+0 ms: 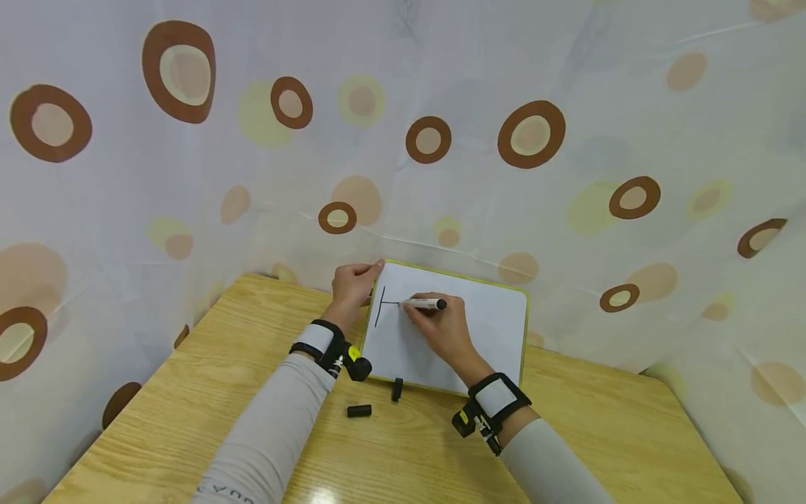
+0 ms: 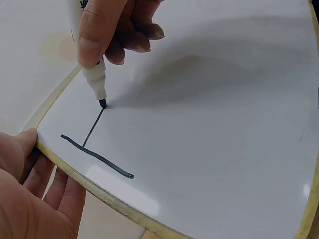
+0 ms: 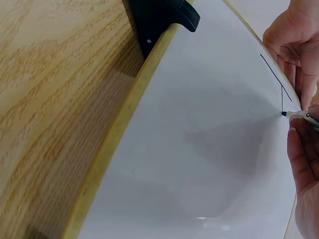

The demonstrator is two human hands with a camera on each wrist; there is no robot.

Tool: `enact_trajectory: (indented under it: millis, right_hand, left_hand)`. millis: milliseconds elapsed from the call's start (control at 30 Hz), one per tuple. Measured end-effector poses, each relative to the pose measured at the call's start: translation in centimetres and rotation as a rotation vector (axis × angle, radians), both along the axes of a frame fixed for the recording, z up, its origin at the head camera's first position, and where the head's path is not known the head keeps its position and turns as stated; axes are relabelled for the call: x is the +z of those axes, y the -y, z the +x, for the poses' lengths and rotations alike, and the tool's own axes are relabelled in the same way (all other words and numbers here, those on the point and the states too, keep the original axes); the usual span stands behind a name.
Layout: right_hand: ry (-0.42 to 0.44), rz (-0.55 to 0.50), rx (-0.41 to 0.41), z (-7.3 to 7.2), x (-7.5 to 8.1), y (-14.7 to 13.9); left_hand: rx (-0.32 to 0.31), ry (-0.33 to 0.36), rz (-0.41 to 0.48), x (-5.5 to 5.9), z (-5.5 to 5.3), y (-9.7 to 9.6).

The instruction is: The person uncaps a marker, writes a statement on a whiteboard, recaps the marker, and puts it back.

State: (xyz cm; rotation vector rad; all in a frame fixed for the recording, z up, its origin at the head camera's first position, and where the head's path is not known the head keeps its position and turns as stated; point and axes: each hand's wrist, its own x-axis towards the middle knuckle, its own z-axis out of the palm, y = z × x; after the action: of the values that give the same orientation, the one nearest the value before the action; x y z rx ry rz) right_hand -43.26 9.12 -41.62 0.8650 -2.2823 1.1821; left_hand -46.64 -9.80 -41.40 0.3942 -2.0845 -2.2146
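A whiteboard [image 1: 478, 336] with a yellow frame leans back on the table. My left hand [image 1: 354, 287] holds its upper left edge, thumb at the frame and fingers behind it, as the left wrist view shows. My right hand [image 1: 443, 327] pinches a white marker [image 1: 423, 304] with a black end. In the left wrist view the marker's black tip [image 2: 103, 103] touches the board. A long black stroke [image 2: 107, 160] near the left edge meets a thinner line [image 2: 93, 127] that runs to the tip.
A black hooked support [image 3: 187, 17] catches the board's bottom edge. On the wooden table [image 1: 390, 462] lies a short black cylinder [image 1: 359, 411], possibly a cap. Behind stands a pale wall covering [image 1: 378, 42] with brown and yellow circles.
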Motion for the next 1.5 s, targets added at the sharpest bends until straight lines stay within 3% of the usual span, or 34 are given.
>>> enact_trajectory:
  millis: [167,367,533,867,1500]
  right_hand:
    - [-0.014,0.023,-0.005,-0.1,0.4,0.2]
    - [0.019,-0.043,-0.005,0.1,0.8,0.2]
    - [-0.02,-0.042,-0.028,-0.5,1.4,0.2]
    - [-0.044,-0.031,-0.052,-1.1,1.6,0.5]
    - [0.002,-0.013,-0.065,-1.2,1.5,0.7]
  left_hand:
    - [0.002,-0.001,-0.007,0.2,0.0,0.1]
    - [-0.003,0.005,-0.013,0.0,0.0,0.0]
    - [0.002,-0.009,-0.009,0.0,0.0,0.0]
    - [0.002,0.003,-0.013,-0.1,-0.1,0.1]
    - [0.008,0.003,-0.017,0.2,0.1,0.1]
